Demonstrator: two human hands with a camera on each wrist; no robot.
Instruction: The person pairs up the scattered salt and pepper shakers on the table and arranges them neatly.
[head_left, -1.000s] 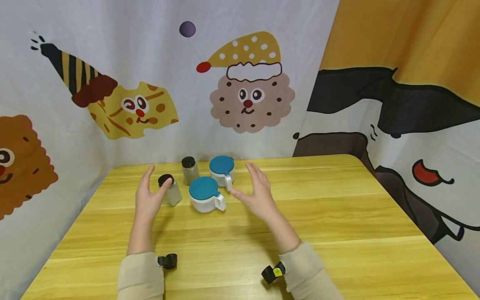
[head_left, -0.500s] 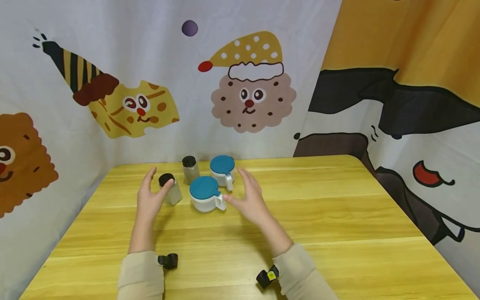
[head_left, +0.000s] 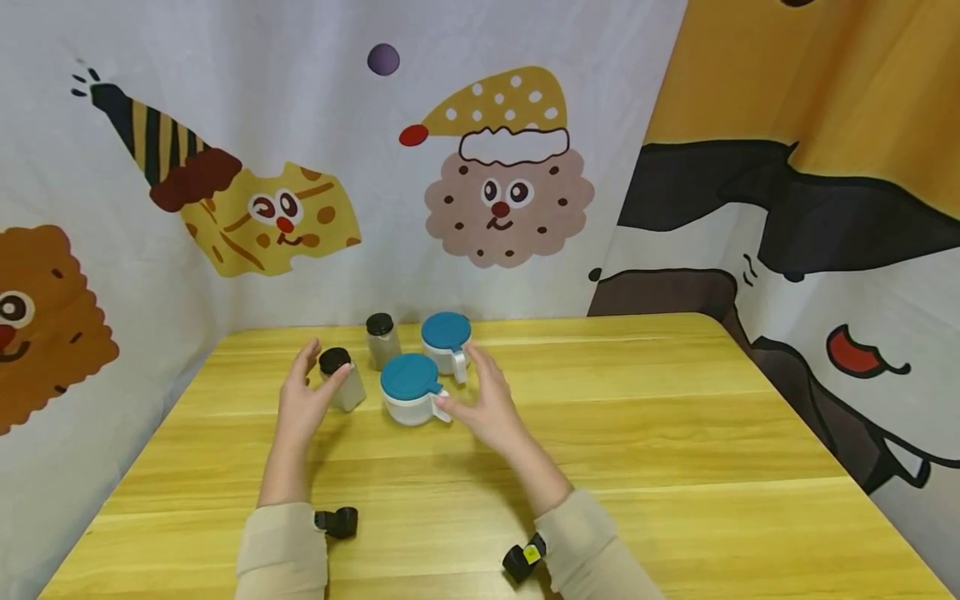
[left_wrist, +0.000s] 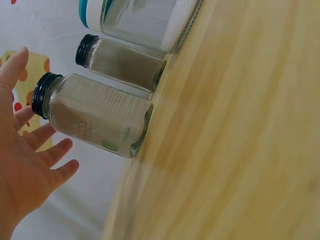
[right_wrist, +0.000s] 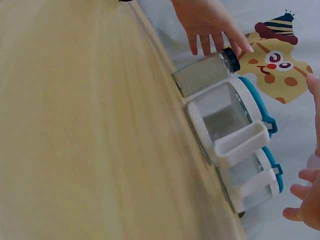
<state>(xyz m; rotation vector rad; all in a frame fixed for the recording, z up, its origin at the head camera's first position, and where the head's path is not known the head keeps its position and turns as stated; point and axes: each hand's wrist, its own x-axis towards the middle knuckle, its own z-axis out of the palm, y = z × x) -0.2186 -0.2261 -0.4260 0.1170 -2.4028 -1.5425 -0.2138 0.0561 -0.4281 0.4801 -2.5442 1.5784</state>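
Note:
My left hand (head_left: 302, 407) is beside the front glass spice jar (head_left: 349, 392), which has a black cap. In the left wrist view the fingers of my left hand (left_wrist: 25, 155) are spread around the side of the upright jar (left_wrist: 97, 115), gripping nothing. My right hand (head_left: 489, 410), fingers parted, is near the white handle of the front seasoning pot (head_left: 408, 408), a clear pot with a blue lid. Whether its thumb touches that handle cannot be told. Behind stand a second black-capped jar (head_left: 385, 348) and a second blue-lidded pot (head_left: 446, 358).
All the containers stand close together near the back of the wooden table (head_left: 675, 450). A white cartoon-printed curtain (head_left: 315, 75) hangs right behind the table's back edge. A small black camera sits on each sleeve cuff (head_left: 283, 533).
My right hand has moved left, closer to the pots' handles. My left hand has shifted slightly to the right by the front jar. The containers have stayed in place.

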